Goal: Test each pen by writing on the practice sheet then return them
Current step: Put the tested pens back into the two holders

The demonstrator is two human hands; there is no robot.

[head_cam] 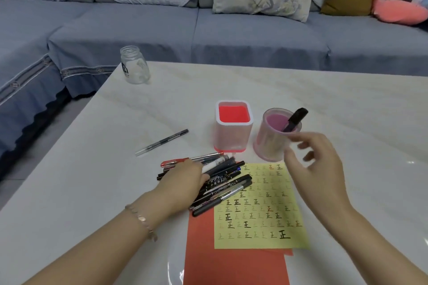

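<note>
Before a blue sofa (231, 30), the pale table (115, 180) carries the yellow practice sheet (261, 222), with the pen pile (222, 183) overlapping its left edge, long axes running from near-left to far-right. The left hand (185, 178) lies on that pile, grip not discernible; the right hand (317, 159) hovers slack-fingered and empty beside the round holder (268, 143), where one black pen (296, 119) leans.

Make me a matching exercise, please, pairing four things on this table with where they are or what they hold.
Things:
1. glass jar
2. square holder
3. round holder
4. yellow practice sheet

Places or states:
a. holds one black pen
b. stands near the far left corner of the table
c. lies on red paper
d. shows no pen inside

Pairs: 1-b, 2-d, 3-a, 4-c.
</note>
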